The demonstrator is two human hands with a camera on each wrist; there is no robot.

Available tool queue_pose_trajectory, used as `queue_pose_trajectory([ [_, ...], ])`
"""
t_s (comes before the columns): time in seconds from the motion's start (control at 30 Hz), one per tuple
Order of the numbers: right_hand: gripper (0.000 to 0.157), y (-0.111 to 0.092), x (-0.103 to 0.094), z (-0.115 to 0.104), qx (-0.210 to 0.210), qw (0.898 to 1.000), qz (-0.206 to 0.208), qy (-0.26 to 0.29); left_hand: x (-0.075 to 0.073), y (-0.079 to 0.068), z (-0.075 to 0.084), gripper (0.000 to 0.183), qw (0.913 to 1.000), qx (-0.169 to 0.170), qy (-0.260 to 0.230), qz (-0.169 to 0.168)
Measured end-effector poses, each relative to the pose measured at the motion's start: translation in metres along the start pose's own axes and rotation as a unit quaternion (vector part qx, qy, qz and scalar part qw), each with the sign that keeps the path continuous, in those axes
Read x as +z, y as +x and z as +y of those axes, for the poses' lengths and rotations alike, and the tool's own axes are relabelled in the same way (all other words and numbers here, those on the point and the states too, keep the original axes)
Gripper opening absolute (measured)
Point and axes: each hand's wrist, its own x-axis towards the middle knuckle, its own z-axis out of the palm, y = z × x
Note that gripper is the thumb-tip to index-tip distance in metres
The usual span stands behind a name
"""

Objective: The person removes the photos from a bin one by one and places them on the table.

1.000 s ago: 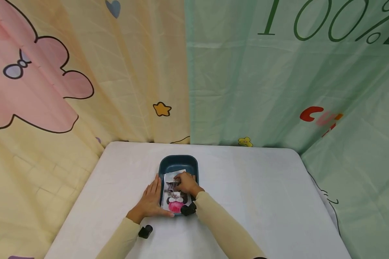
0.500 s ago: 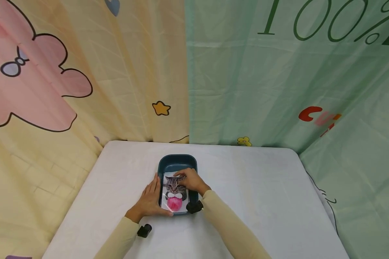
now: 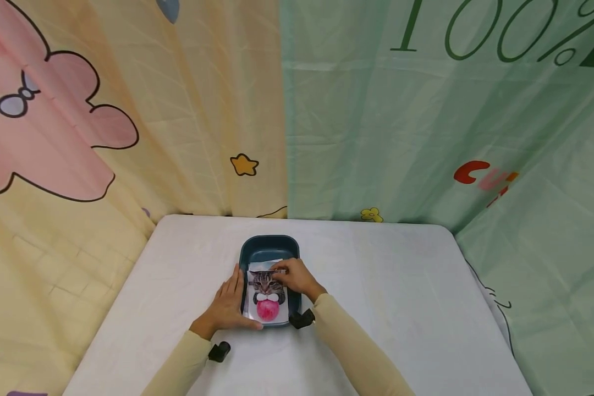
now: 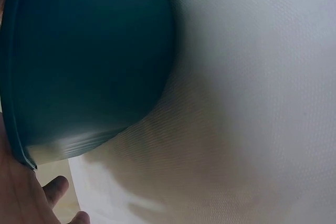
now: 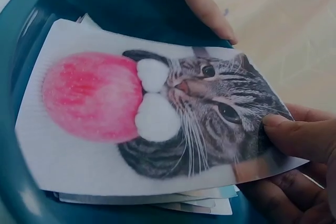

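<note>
A dark teal plastic basin [image 3: 270, 245] with a raised rim sits on the white-covered table. Inside it lies a stack of printed pictures, whose layered edges [image 5: 202, 204] show below the top one in the right wrist view. The topmost, a cat photo [image 5: 194, 114], shows a tabby with a pink ball. My right hand [image 3: 298, 278] pinches its upper right corner, thumb on the printed face and fingers beneath, bending the sheet slightly upward. Against the basin's left side rests my left hand [image 3: 227, 305], fingers straight along the rim and thumb stretched across the near edge.
The basin stands left of centre on the white tabletop [image 3: 386, 308]. Behind the table hang a yellow curtain [image 3: 203, 110] and a green curtain [image 3: 356, 121]. A small black wrist mount [image 3: 220, 352] sits at the left sleeve.
My right hand has moved rightward off the middle of the stack to the cat photo's upper corner, leaving the cat's face more visible. The left hand keeps its place on the basin.
</note>
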Motion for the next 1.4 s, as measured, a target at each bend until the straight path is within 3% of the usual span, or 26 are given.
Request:
queue_pose_trajectory([
  [0.13, 0.012, -0.002, -0.001, 0.002, 0.015, 1.0, 0.02, 0.006, -0.001, -0.001, 0.001, 0.149, 1.0, -0.006, -0.005, 0.0],
  [0.27, 0.01, -0.003, 0.0, 0.007, 0.054, 0.996, 0.053, 0.057, 0.0, -0.002, 0.001, 0.146, 0.9999, -0.008, -0.011, 0.01],
  [0.57, 0.011, -0.008, -0.008, 0.019, 0.034, 0.989, 0.087, 0.111, 0.004, -0.005, -0.003, 0.146, 0.9997, -0.014, -0.015, 0.012],
  [0.77, 0.014, -0.007, -0.027, 0.028, 0.057, 0.981, 0.134, 0.125, 0.004, -0.005, -0.003, 0.146, 0.9996, -0.02, -0.019, 0.007],
  [1.1, 0.017, -0.007, -0.073, 0.045, 0.089, 0.956, 0.217, 0.178, 0.004, -0.001, -0.004, 0.148, 0.9995, -0.021, -0.021, -0.001],
  [1.4, 0.02, -0.01, -0.109, 0.081, 0.15, 0.935, 0.258, 0.191, 0.003, 0.0, -0.002, 0.15, 0.9997, -0.009, -0.024, 0.002],
])
